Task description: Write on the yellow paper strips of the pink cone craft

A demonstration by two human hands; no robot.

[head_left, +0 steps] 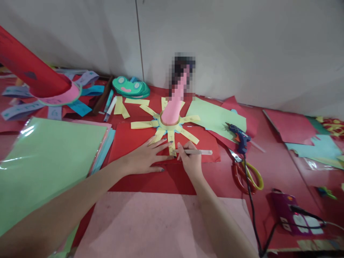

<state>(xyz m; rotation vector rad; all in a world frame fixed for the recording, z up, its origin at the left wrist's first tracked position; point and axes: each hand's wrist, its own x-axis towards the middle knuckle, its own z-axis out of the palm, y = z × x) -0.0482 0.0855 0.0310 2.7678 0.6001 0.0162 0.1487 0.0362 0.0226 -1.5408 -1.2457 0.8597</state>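
Note:
In the middle stands a pink paper cone (pixel 172 111) ringed by yellow paper strips (pixel 191 136) that spread outward like rays over red paper (pixel 129 143). Small marks show on some strips. My left hand (pixel 143 156) lies flat with its fingers spread, fingertips on and beside the strip nearest me. My right hand (pixel 191 161) pinches a white pen (pixel 205 152), which lies almost level, its tip at that same strip. Loose yellow strips (pixel 121 107) lie to the upper left of the cone.
A hot glue gun (pixel 240 138) and scissors (pixel 247 175) lie at the right, near a purple power strip (pixel 288 211) with cables. Green sheets (pixel 53 154) cover the left. Frog cutouts (pixel 130 87) and a red tube (pixel 40 71) stand toward the wall.

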